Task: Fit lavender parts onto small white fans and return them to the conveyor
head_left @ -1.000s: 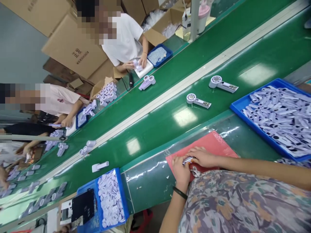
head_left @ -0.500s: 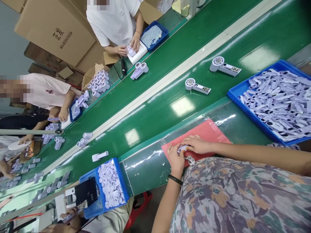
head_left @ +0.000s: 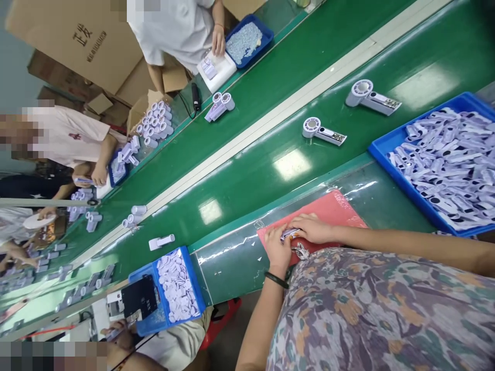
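Both my hands are together over a red mat (head_left: 336, 211) on the near side of the green bench. My left hand (head_left: 277, 247), with a dark bracelet at the wrist, is closed around a small lavender and white handheld fan part (head_left: 290, 234). From the other side, my right hand (head_left: 314, 228) grips the same part with bent fingers. Most of the part is hidden by my fingers. A crumpled whitish bundle (head_left: 300, 251) lies just below the hands, against my patterned clothing.
Two handheld fans (head_left: 324, 132) with exposed insides lie on the green belt (head_left: 247, 180). On the right stands a blue tray (head_left: 410, 193) heaped with lavender handle shells; on the left, a blue bin (head_left: 195, 288) of small white pieces. Co-workers (head_left: 170, 31) sit across the belt.
The fans on the near belt have shifted slightly toward the upper right. Across the belt, a co-worker's hands have come off the lavender part on the white pad. My hands stay nearly in place.
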